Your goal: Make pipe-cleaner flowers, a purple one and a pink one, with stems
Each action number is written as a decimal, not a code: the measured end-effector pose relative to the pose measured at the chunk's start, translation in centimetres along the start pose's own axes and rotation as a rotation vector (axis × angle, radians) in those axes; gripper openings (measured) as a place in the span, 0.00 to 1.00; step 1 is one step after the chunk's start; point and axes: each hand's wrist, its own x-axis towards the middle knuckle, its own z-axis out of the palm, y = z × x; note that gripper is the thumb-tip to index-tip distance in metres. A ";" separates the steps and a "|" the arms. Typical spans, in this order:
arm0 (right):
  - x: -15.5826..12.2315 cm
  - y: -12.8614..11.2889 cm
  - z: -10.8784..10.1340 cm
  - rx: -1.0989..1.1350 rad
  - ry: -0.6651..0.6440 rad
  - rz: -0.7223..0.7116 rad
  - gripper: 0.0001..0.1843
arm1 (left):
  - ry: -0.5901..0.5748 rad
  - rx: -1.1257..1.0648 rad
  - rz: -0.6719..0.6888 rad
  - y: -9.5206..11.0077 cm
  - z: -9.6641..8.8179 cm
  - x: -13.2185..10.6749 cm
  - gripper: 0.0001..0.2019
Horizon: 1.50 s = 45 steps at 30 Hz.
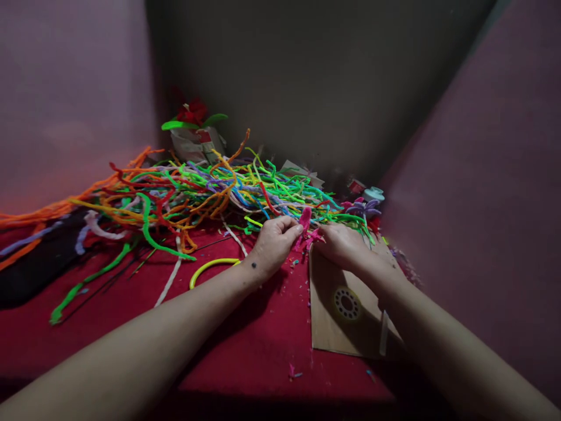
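Observation:
My left hand is closed, thumb and fingers pinching a fuzzy pink pipe-cleaner petal that stands upright. Close beside it on the right, a spiky pink pipe-cleaner piece meets the fingertips of my right hand. The fingers of that hand are bent together and partly hidden behind its back. Whether the two pink parts are joined, I cannot tell. Below my right hand lies a wooden board bearing a round perforated spool. A pale narrow stick rests near the right forearm.
A large tangled heap of coloured pipe cleaners spreads behind my hands. A yellow curved loop lies on the red cloth among scraps. Behind are a red flower with green leaves and a purple flower. Walls close in both sides.

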 end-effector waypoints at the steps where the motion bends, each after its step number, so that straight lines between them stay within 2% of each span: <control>1: 0.4 -0.1 0.4 -0.001 -0.001 0.009 0.12 | 0.004 0.005 0.010 -0.1 0.0 0.1 0.10; 5: 1.3 1.2 1.4 0.030 0.053 0.067 0.11 | 0.003 0.028 0.041 -0.5 -0.2 0.3 0.10; 13: 0.7 4.8 0.7 0.357 0.228 0.137 0.12 | 0.010 0.027 0.035 -0.4 -0.1 0.3 0.11; 18: -1.3 4.6 0.5 0.637 0.307 0.184 0.10 | 0.005 -0.028 -0.001 -0.2 0.0 0.1 0.10; 23: -2.7 3.9 0.7 1.274 0.351 0.109 0.10 | 0.004 -0.047 -0.040 -0.1 0.0 0.0 0.10; 27: -3.2 3.3 0.9 1.388 0.289 0.064 0.13 | -0.005 -0.052 -0.076 0.2 0.1 -0.2 0.10; 30: -3.3 3.2 0.7 1.371 0.212 0.098 0.13 | -0.011 -0.059 -0.089 0.4 0.2 -0.4 0.10; 32: -3.1 3.6 0.5 1.281 0.131 0.135 0.12 | -0.012 -0.052 -0.089 0.4 0.2 -0.4 0.09; 35: -2.6 4.4 0.3 0.905 -0.110 0.100 0.10 | -0.003 -0.041 -0.095 0.3 0.1 -0.3 0.09; 37: -2.2 4.9 0.4 0.648 -0.214 0.057 0.10 | 0.003 -0.040 -0.097 0.2 0.0 -0.2 0.10; 39: -1.8 4.9 0.4 0.510 -0.200 0.048 0.08 | 0.006 -0.043 -0.084 0.1 0.0 -0.2 0.10; 43: -0.8 3.5 0.2 0.342 -0.015 0.105 0.13 | -0.002 -0.036 -0.046 0.1 0.0 -0.2 0.10; 45: -0.2 2.3 0.4 0.290 0.018 0.122 0.13 | -0.007 -0.024 -0.037 0.1 0.0 -0.2 0.10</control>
